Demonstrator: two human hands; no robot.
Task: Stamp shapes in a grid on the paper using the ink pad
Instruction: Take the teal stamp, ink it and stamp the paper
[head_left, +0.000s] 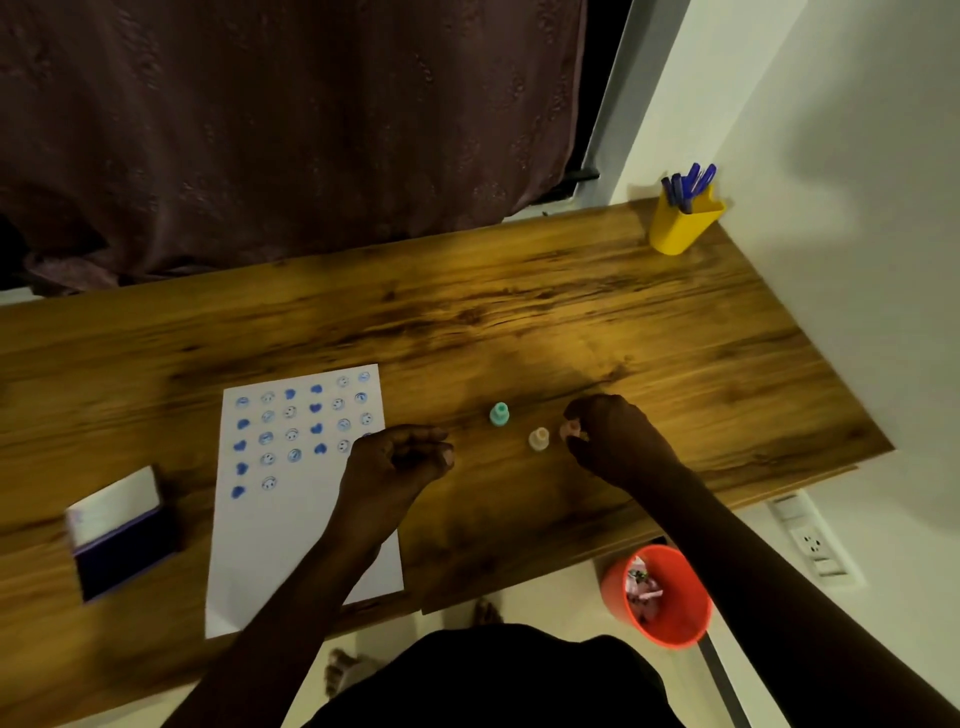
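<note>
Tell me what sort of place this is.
Probably a home study corner: a wood-grain desk against a white wall, a yellow plastic pen holder with blue pens, a dark curtain behind, and an orange waste bin on the floor.

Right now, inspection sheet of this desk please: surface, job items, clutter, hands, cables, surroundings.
Surface: wooden desk, mostly bare at the back.
Job's things: paper with blue stamped hearts and smiley faces in a partial grid; open ink pad left of it; green stamp and beige stamp upright, right of the paper.
Clutter: yellow pen holder with blue pens at the far right corner.
Hands: left hand loosely curled over the paper's right edge, contents not visible; right hand pinching a pink stamp.
Cables: nothing seen.
Surroundings: dark curtain behind, white wall, wall socket, orange bin on the floor.
</note>
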